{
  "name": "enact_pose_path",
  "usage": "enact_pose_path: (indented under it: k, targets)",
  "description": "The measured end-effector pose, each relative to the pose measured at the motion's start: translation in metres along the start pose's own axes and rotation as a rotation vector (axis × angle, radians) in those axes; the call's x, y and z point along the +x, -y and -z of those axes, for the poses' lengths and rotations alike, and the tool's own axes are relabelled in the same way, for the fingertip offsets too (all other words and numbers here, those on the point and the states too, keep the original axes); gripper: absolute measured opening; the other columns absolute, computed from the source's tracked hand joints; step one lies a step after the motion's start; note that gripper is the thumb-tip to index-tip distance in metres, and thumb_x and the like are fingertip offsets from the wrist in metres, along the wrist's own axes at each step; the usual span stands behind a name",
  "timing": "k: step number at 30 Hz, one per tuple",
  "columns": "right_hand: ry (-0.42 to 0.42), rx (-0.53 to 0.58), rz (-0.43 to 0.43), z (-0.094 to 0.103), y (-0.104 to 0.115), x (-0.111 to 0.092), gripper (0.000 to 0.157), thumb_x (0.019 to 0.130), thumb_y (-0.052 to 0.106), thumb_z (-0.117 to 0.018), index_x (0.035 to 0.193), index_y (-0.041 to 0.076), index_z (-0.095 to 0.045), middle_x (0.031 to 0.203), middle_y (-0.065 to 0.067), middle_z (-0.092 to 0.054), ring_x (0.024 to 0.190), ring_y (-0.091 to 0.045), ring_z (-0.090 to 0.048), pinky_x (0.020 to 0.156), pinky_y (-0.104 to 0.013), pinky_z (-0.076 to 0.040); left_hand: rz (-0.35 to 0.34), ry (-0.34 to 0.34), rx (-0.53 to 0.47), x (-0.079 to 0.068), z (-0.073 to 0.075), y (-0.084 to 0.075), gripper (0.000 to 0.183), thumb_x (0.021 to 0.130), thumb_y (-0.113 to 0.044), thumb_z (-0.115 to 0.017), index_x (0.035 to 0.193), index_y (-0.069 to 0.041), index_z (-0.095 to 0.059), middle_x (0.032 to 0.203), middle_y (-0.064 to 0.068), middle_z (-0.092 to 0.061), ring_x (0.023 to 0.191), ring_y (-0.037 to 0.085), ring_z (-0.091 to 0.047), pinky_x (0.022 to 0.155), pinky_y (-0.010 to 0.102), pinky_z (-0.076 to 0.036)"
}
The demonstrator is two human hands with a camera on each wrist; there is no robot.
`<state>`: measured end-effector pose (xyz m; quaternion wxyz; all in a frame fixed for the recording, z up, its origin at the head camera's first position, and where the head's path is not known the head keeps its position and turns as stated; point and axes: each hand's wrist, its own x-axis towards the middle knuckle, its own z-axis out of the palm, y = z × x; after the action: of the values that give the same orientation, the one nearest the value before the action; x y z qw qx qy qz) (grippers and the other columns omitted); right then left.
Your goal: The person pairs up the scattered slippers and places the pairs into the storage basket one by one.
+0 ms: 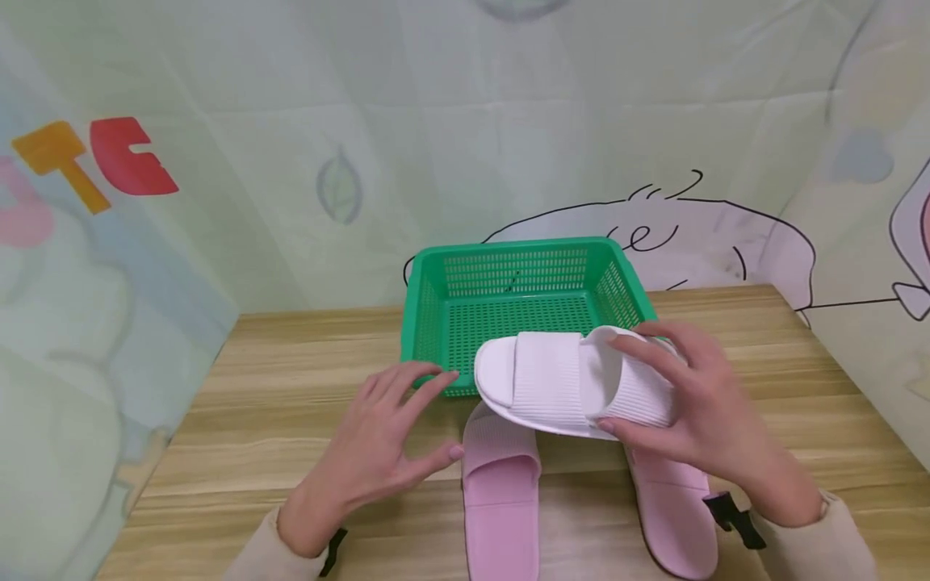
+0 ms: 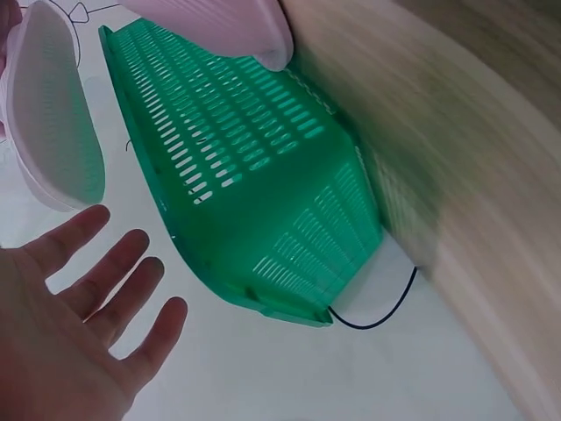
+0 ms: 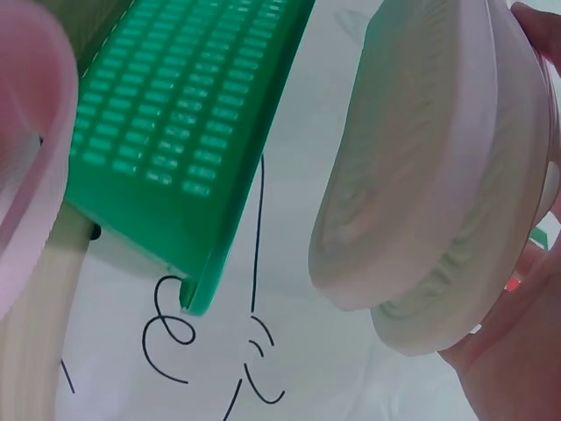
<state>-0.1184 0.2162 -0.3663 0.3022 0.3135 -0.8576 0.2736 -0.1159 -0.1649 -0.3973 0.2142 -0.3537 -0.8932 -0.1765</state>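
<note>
My right hand (image 1: 715, 415) grips a pair of white slippers (image 1: 548, 379) at their right end, thumb in front and fingers over the back. The two slippers are pressed together, and their soles (image 3: 403, 193) show side by side in the right wrist view. They are held up over the front edge of a green basket (image 1: 420, 323). My left hand (image 1: 370, 436) hovers left of them with fingers spread and holds nothing; in the left wrist view its fingertips are close to a white sole (image 2: 61, 114).
Two pink slippers lie on the wooden table (image 1: 291, 387) in front of the basket: the left one (image 1: 501, 516) between my hands, the right one (image 1: 676, 516) partly under my right hand. Behind the table hangs a printed cloth (image 1: 254, 161).
</note>
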Motion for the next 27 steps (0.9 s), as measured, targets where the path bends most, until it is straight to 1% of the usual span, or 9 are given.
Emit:
enact_pose_path:
  k: [3, 7, 12, 15, 18, 20, 21, 24, 27]
  targets:
    - [0.002, -0.009, -0.017, 0.002, -0.005, 0.000, 0.079, 0.085, 0.082, -0.063, 0.135, 0.020, -0.071, 0.126, -0.016, -0.063, 0.113, -0.035, -0.056, 0.086, -0.042, -0.041, 0.006, 0.026, 0.004, -0.005, -0.003, 0.001, 0.076, 0.102, -0.074, -0.043, 0.152, -0.018, -0.057, 0.144, 0.010, -0.059, 0.137, 0.033, -0.054, 0.110, 0.056, -0.047]
    - [0.033, -0.014, -0.045, 0.002, -0.010, 0.003, 0.081, 0.085, 0.082, -0.064, 0.137, 0.020, -0.071, 0.128, -0.016, -0.063, 0.114, -0.035, -0.056, 0.087, -0.043, -0.041, 0.005, 0.059, 0.012, -0.011, -0.006, 0.004, 0.077, 0.103, -0.072, -0.043, 0.154, -0.015, -0.055, 0.154, 0.012, -0.055, 0.146, 0.035, -0.048, 0.117, 0.058, -0.041]
    - [0.030, -0.011, -0.039, 0.001, -0.015, 0.011, 0.079, 0.085, 0.078, -0.069, 0.140, 0.021, -0.069, 0.129, -0.015, -0.064, 0.114, -0.036, -0.058, 0.086, -0.045, -0.042, 0.015, 0.094, 0.026, -0.017, -0.007, 0.005, 0.081, 0.104, -0.072, -0.040, 0.157, -0.013, -0.051, 0.162, 0.013, -0.048, 0.153, 0.036, -0.040, 0.123, 0.058, -0.034]
    - [0.026, 0.004, -0.037, 0.001, -0.018, 0.016, 0.076, 0.083, 0.067, -0.080, 0.142, 0.021, -0.068, 0.132, -0.013, -0.064, 0.116, -0.034, -0.059, 0.085, -0.041, -0.043, 0.027, 0.111, 0.032, -0.020, -0.006, 0.005, 0.082, 0.104, -0.072, -0.042, 0.159, -0.013, -0.049, 0.164, 0.013, -0.046, 0.155, 0.036, -0.037, 0.124, 0.058, -0.033]
    - [0.030, 0.013, -0.042, 0.001, -0.022, 0.021, 0.077, 0.077, 0.050, -0.091, 0.144, 0.022, -0.067, 0.135, -0.012, -0.062, 0.118, -0.030, -0.058, 0.082, -0.033, -0.045, 0.036, 0.124, 0.029, -0.022, -0.006, 0.005, 0.081, 0.104, -0.071, -0.044, 0.160, -0.013, -0.048, 0.165, 0.011, -0.045, 0.156, 0.035, -0.036, 0.123, 0.059, -0.034]
    - [0.033, 0.018, -0.036, 0.002, -0.023, 0.025, 0.078, 0.073, 0.039, -0.095, 0.144, 0.021, -0.067, 0.137, -0.012, -0.060, 0.118, -0.029, -0.058, 0.079, -0.028, -0.046, 0.042, 0.135, 0.024, -0.022, -0.005, 0.005, 0.081, 0.103, -0.070, -0.045, 0.161, -0.013, -0.047, 0.167, 0.009, -0.043, 0.157, 0.035, -0.035, 0.122, 0.060, -0.036]
    - [0.037, 0.017, -0.032, 0.002, -0.024, 0.027, 0.079, 0.072, 0.036, -0.096, 0.144, 0.021, -0.067, 0.138, -0.013, -0.060, 0.118, -0.029, -0.058, 0.079, -0.027, -0.047, 0.046, 0.141, 0.021, -0.022, -0.005, 0.005, 0.081, 0.103, -0.070, -0.046, 0.161, -0.014, -0.046, 0.167, 0.008, -0.042, 0.157, 0.034, -0.034, 0.122, 0.061, -0.036]
    - [0.044, 0.017, -0.013, 0.001, -0.025, 0.034, 0.078, 0.070, 0.032, -0.097, 0.142, 0.020, -0.068, 0.140, -0.014, -0.059, 0.121, -0.030, -0.057, 0.078, -0.027, -0.049, 0.059, 0.161, 0.013, -0.022, -0.005, 0.005, 0.081, 0.103, -0.070, -0.047, 0.163, -0.015, -0.044, 0.169, 0.007, -0.039, 0.158, 0.034, -0.032, 0.121, 0.063, -0.038]
    - [0.053, 0.020, -0.011, -0.001, -0.026, 0.040, 0.079, 0.069, 0.029, -0.098, 0.141, 0.019, -0.068, 0.139, -0.013, -0.059, 0.122, -0.030, -0.058, 0.080, -0.031, -0.050, 0.070, 0.175, 0.009, -0.023, -0.004, 0.005, 0.081, 0.103, -0.069, -0.049, 0.164, -0.016, -0.042, 0.170, 0.006, -0.038, 0.159, 0.034, -0.031, 0.119, 0.065, -0.038]
